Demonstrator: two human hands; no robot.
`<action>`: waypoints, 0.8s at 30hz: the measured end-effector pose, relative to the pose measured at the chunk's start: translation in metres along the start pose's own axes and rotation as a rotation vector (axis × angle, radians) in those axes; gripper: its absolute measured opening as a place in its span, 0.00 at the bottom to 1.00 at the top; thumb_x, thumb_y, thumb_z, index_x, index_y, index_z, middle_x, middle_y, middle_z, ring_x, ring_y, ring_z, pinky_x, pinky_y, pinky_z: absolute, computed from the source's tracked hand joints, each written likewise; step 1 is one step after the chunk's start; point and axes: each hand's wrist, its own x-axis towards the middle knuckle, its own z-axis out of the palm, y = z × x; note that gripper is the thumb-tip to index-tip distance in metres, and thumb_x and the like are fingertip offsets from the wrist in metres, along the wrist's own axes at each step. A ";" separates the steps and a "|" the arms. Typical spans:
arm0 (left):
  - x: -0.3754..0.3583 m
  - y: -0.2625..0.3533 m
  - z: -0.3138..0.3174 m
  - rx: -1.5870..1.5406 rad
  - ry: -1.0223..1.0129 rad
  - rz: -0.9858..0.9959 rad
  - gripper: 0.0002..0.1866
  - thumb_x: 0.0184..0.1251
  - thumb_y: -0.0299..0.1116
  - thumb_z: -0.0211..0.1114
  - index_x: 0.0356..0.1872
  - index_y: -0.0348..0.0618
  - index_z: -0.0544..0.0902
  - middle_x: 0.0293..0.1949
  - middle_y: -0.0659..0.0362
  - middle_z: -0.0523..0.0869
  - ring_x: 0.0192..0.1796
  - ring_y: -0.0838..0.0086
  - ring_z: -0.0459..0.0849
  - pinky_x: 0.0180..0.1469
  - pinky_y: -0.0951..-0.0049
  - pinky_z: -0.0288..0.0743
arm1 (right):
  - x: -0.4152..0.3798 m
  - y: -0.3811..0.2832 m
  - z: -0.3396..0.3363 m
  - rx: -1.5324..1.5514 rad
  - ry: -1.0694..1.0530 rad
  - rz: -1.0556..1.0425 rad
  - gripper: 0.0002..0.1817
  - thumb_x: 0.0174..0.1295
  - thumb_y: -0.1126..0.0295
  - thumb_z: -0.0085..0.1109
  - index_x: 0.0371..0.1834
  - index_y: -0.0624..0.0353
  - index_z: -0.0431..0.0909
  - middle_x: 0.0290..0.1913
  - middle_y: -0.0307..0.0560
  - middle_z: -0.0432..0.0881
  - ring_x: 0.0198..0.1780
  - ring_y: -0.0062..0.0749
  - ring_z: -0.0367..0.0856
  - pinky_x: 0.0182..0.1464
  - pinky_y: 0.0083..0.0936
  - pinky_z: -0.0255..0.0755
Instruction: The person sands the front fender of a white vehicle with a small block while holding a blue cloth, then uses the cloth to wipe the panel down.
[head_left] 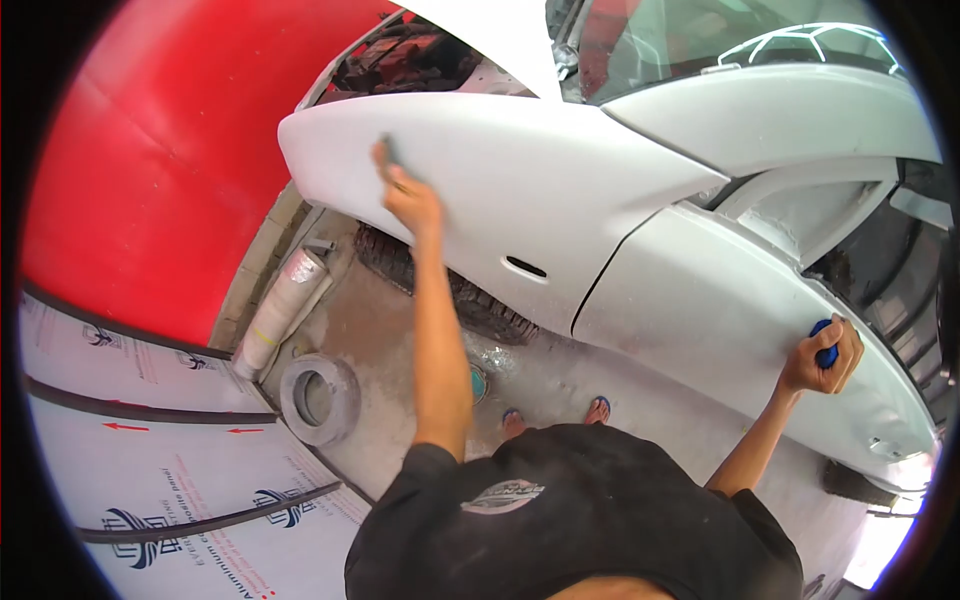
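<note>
My left hand (408, 200) is on the white front fender (490, 160) of a car, blurred by motion. Its fingers are closed around a thin dark item, too smeared to identify. Farther right, my right hand (828, 362) is wrapped round a blue object (826, 343) beside the pale front door (690, 310), just under the window opening. Most of the blue object is hidden by the fingers. A small dark slot (525, 268) shows low on the fender, between the two hands.
A tire (440, 295) sits under the fender. On the floor at left are a grey ring-shaped object (318, 400) and a wrapped roll (280, 310). A teal container (478, 384) stands near my feet. Red (140, 180) and printed white panels (120, 450) line the left side.
</note>
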 end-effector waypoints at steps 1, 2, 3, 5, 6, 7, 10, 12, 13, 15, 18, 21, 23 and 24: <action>0.021 -0.006 -0.009 0.019 0.018 -0.178 0.25 0.90 0.32 0.45 0.78 0.29 0.73 0.79 0.37 0.74 0.84 0.47 0.69 0.84 0.55 0.62 | -0.002 0.002 -0.002 0.004 0.000 -0.003 0.07 0.74 0.78 0.66 0.36 0.68 0.86 0.36 0.53 0.91 0.38 0.44 0.89 0.47 0.37 0.83; 0.019 -0.004 -0.007 0.030 -0.001 -0.238 0.25 0.90 0.32 0.45 0.79 0.30 0.72 0.79 0.37 0.73 0.84 0.47 0.69 0.84 0.56 0.62 | -0.004 0.002 -0.003 -0.005 -0.011 0.003 0.07 0.74 0.78 0.66 0.36 0.68 0.86 0.36 0.53 0.91 0.38 0.44 0.89 0.47 0.37 0.83; 0.014 0.000 -0.002 0.039 -0.017 -0.300 0.26 0.90 0.32 0.44 0.79 0.30 0.72 0.79 0.37 0.73 0.84 0.46 0.69 0.84 0.56 0.62 | -0.003 0.002 -0.004 -0.013 -0.021 0.004 0.07 0.74 0.78 0.66 0.36 0.68 0.86 0.36 0.53 0.91 0.38 0.44 0.89 0.47 0.37 0.83; -0.031 0.031 0.017 0.049 0.025 -0.034 0.26 0.90 0.33 0.43 0.79 0.30 0.72 0.79 0.37 0.73 0.84 0.46 0.69 0.84 0.55 0.61 | 0.000 0.003 -0.003 -0.017 -0.031 -0.006 0.07 0.74 0.78 0.65 0.36 0.68 0.85 0.36 0.53 0.91 0.37 0.45 0.89 0.45 0.38 0.83; -0.061 0.044 0.022 0.073 0.020 0.109 0.26 0.90 0.33 0.43 0.79 0.30 0.72 0.78 0.35 0.74 0.82 0.47 0.71 0.83 0.55 0.64 | 0.000 0.001 -0.003 -0.017 -0.027 -0.009 0.07 0.73 0.78 0.65 0.35 0.68 0.85 0.35 0.53 0.91 0.37 0.46 0.88 0.44 0.38 0.83; -0.087 0.053 0.025 0.097 0.013 0.254 0.26 0.90 0.33 0.43 0.79 0.30 0.72 0.77 0.34 0.75 0.81 0.48 0.74 0.81 0.55 0.66 | 0.000 -0.001 -0.001 -0.018 -0.023 -0.010 0.07 0.73 0.79 0.64 0.35 0.68 0.85 0.34 0.53 0.90 0.36 0.47 0.88 0.43 0.38 0.82; -0.049 0.017 0.015 0.061 0.001 0.225 0.26 0.90 0.33 0.44 0.79 0.30 0.73 0.78 0.36 0.75 0.83 0.47 0.70 0.83 0.54 0.63 | 0.002 -0.001 -0.001 -0.008 -0.013 -0.007 0.07 0.73 0.79 0.64 0.35 0.68 0.85 0.34 0.53 0.90 0.36 0.47 0.88 0.43 0.39 0.82; 0.020 -0.017 -0.006 0.077 0.017 -0.090 0.26 0.91 0.33 0.45 0.78 0.29 0.72 0.80 0.37 0.73 0.85 0.47 0.67 0.86 0.53 0.59 | 0.000 0.002 -0.001 0.002 -0.010 -0.015 0.07 0.73 0.78 0.65 0.35 0.68 0.85 0.36 0.53 0.91 0.37 0.45 0.89 0.46 0.38 0.83; 0.041 -0.025 -0.014 0.096 0.026 -0.232 0.26 0.91 0.33 0.45 0.79 0.29 0.72 0.80 0.38 0.72 0.85 0.47 0.67 0.86 0.53 0.58 | -0.001 0.004 -0.002 0.007 -0.007 -0.017 0.07 0.74 0.78 0.66 0.36 0.68 0.86 0.36 0.53 0.92 0.38 0.44 0.89 0.47 0.37 0.84; 0.018 -0.015 -0.003 0.076 0.038 -0.159 0.26 0.91 0.33 0.45 0.80 0.29 0.70 0.81 0.38 0.71 0.85 0.48 0.66 0.87 0.53 0.57 | -0.004 0.005 -0.005 -0.009 -0.024 -0.006 0.07 0.74 0.78 0.66 0.36 0.68 0.86 0.36 0.53 0.91 0.38 0.44 0.90 0.47 0.38 0.84; -0.086 0.040 0.021 0.088 0.006 0.094 0.27 0.91 0.34 0.44 0.81 0.28 0.68 0.82 0.38 0.70 0.86 0.49 0.65 0.87 0.54 0.56 | -0.005 0.007 -0.002 0.001 -0.021 -0.003 0.07 0.74 0.78 0.65 0.36 0.68 0.86 0.36 0.53 0.91 0.38 0.44 0.90 0.47 0.38 0.84; -0.111 0.008 0.017 0.076 -0.039 0.355 0.27 0.91 0.34 0.43 0.81 0.29 0.68 0.82 0.38 0.70 0.86 0.49 0.65 0.87 0.54 0.56 | -0.006 0.006 -0.001 -0.017 -0.021 0.020 0.07 0.74 0.77 0.66 0.36 0.67 0.86 0.36 0.54 0.91 0.38 0.44 0.90 0.47 0.37 0.84; -0.039 -0.018 -0.007 0.167 0.022 0.038 0.27 0.91 0.34 0.43 0.81 0.29 0.68 0.82 0.39 0.70 0.86 0.49 0.65 0.87 0.53 0.58 | -0.004 0.006 -0.001 0.001 -0.018 0.002 0.07 0.74 0.77 0.66 0.35 0.67 0.86 0.36 0.54 0.91 0.38 0.44 0.90 0.46 0.37 0.84; 0.007 -0.050 -0.024 0.169 -0.001 -0.088 0.27 0.91 0.34 0.44 0.81 0.29 0.68 0.82 0.39 0.70 0.86 0.49 0.65 0.87 0.54 0.58 | -0.004 0.006 -0.003 0.007 -0.018 -0.004 0.07 0.74 0.77 0.66 0.35 0.67 0.86 0.37 0.54 0.92 0.38 0.44 0.90 0.46 0.37 0.84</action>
